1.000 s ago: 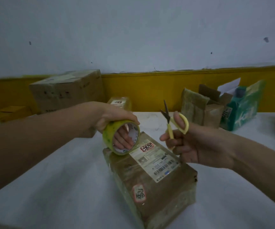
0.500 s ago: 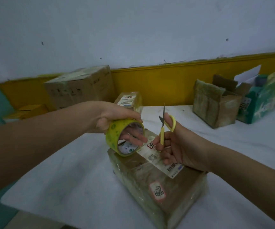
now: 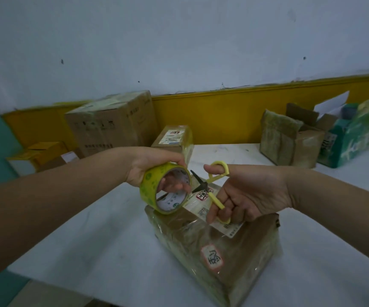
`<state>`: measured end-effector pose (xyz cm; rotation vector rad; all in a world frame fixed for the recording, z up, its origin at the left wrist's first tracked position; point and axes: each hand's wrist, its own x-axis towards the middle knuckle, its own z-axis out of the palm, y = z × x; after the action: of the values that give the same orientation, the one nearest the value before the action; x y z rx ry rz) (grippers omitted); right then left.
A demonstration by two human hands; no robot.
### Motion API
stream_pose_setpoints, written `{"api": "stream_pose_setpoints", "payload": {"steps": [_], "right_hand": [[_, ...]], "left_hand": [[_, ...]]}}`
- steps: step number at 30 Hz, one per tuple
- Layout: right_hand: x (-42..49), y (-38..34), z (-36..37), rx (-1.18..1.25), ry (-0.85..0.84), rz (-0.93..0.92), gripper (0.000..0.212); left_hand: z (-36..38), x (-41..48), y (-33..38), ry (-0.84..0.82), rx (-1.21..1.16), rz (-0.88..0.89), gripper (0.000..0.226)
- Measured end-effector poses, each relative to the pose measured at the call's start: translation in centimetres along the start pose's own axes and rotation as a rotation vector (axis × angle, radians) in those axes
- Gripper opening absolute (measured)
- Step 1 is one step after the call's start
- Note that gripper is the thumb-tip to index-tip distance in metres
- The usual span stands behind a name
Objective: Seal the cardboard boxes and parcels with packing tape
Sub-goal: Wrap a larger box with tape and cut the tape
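- The parcel (image 3: 219,247) being sealed lies on the white table (image 3: 90,240), just below both hands. It is brown and already glossy with clear wrap, with a shipping label on its far top face.
- The tape roll (image 3: 154,189) stands on edge, touching the parcel's far top corner.
- The left hand (image 3: 150,165) grips the roll, thumb over the rim and fingers curled through the core.
- The scissors (image 3: 210,187) sit just right of the roll, with the blades parted and pointing at it.
- The right hand (image 3: 247,193) holds them, thumb in the upper yellow loop and fingers curled at the lower one.
- Judged step: cutting the laid strip free of the roll. The clear strip itself cannot be made out.
- The next move calls for keeping the tape taut with the roll, sliding the blades across it close to the roll, and closing them clear of the left fingertips.
- Further back are a small labelled parcel (image 3: 174,138), a large box (image 3: 110,127) and an open box (image 3: 294,142).
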<state>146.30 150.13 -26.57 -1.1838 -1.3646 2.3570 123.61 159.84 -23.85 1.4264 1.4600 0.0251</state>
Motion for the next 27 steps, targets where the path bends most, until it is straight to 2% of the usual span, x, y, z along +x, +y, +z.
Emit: {"api": "stream_pose_setpoints", "payload": {"steps": [3,6,10,16,20,24,27], "right_hand": [[1.0,-0.1,-0.3,0.021,-0.026,0.011,0.086],[1.8,-0.4,0.0,-0.021,-0.012,-0.009,0.074],[2.1,-0.3,0.7,0.136,-0.028,0.036,0.075],[2.3,0.5,2.1,0.159,0.152,-0.075,0.050],[2.5,1.0,2.4,-0.003,0.303,-0.131,0.040],[2.3,1.2,3.2,-0.131,0.411,-0.189,0.038],[0.9,0.3,3.3,-0.166,0.452,-0.253,0.041]], "left_hand": [[0.4,-0.2,0.0,-0.002,-0.052,0.010,0.034],[0.7,-0.6,0.2,-0.021,-0.023,0.006,0.034],[1.0,-1.1,0.4,0.008,0.000,0.000,0.036],[2.1,-2.9,1.2,0.028,-0.085,-0.018,0.033],[2.5,-4.1,1.8,-0.005,-0.112,-0.013,0.030],[2.0,-5.4,1.5,-0.036,-0.033,-0.025,0.031],[1.1,-6.3,0.6,-0.034,-0.020,0.062,0.025]]}}
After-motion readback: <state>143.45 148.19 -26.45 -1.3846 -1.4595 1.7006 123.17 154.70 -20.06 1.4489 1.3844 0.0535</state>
